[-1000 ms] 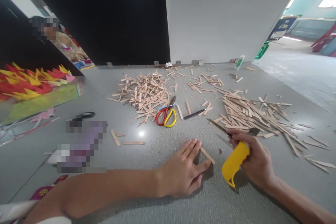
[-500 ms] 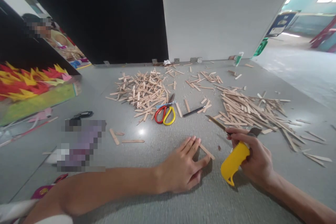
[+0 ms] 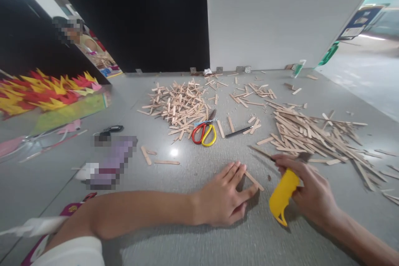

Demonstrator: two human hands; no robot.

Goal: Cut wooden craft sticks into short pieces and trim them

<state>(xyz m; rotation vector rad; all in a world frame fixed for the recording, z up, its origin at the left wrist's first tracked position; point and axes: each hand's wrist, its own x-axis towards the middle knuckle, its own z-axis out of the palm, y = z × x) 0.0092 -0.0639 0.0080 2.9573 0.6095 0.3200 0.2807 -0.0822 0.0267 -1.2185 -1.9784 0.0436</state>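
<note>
My left hand [image 3: 226,197] lies flat on the grey floor, fingers stretched out, pressing a short wooden stick [image 3: 254,180] down with its fingertips and thumb. My right hand [image 3: 308,189] is wrapped round a yellow-handled utility knife [image 3: 282,197]. The knife's long blade [image 3: 262,153] points up and left, just right of the stick. A large pile of long wooden sticks [image 3: 311,135] lies beyond my right hand.
A heap of cut stick pieces [image 3: 177,106] lies further back, with red-and-yellow scissors [image 3: 204,133] and a black pen [image 3: 238,131] beside it. Loose sticks [image 3: 156,158] lie to the left. Red and yellow paper shapes [image 3: 46,91] sit far left. A white board [image 3: 280,16] stands behind.
The view has shifted slightly, so everything sits a little further right. Both hands keep their places on the stick and the knife.
</note>
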